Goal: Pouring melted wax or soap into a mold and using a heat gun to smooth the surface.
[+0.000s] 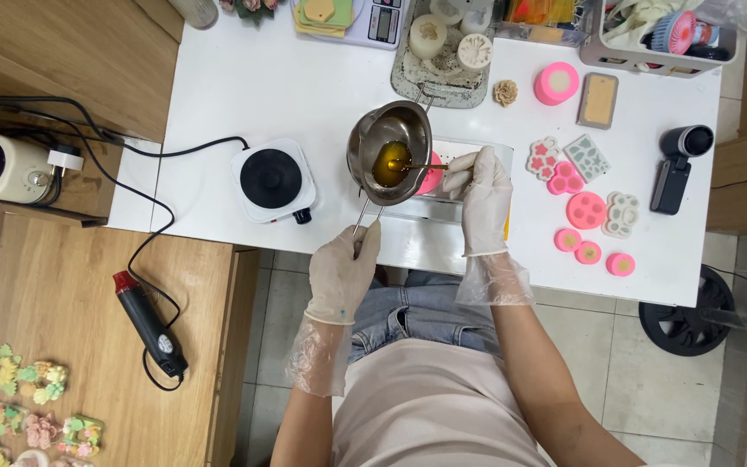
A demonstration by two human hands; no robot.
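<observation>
Head view looks straight down on a white table (pixel 304 78) where a person in thin clear gloves works over a small steel melting pot (pixel 391 149). The left hand (pixel 346 268) is clenched round the end of the pot's long wire handle (pixel 363 220), which keeps the fingers well back from the metal bowl and lets the pot be held above the table rather than set on it. Amber liquid (pixel 391 163) pools toward the lower side of the bowl, so the pot seems slightly tilted. The right hand (pixel 480 186) pinches a thin stirring stick (pixel 425 166) whose tip dips into the liquid; the grip there is a light fingertip hold, suited to stirring.

Just under the pot's right rim a pink mould (pixel 432 180) sits on a white tray (pixel 477 151), close enough that anything spilled from the lip would land in it. Whether the pot touches the mould I cannot tell.

A small electric hotplate (pixel 272 179) stands just left of the pot, its black cord running off the table edge. To the right lie several pink and white silicone moulds (pixel 585 210), laid out apart from each other. A heat gun (pixel 149 324) rests on the wooden side surface (pixel 62 303), away from the work.
</observation>
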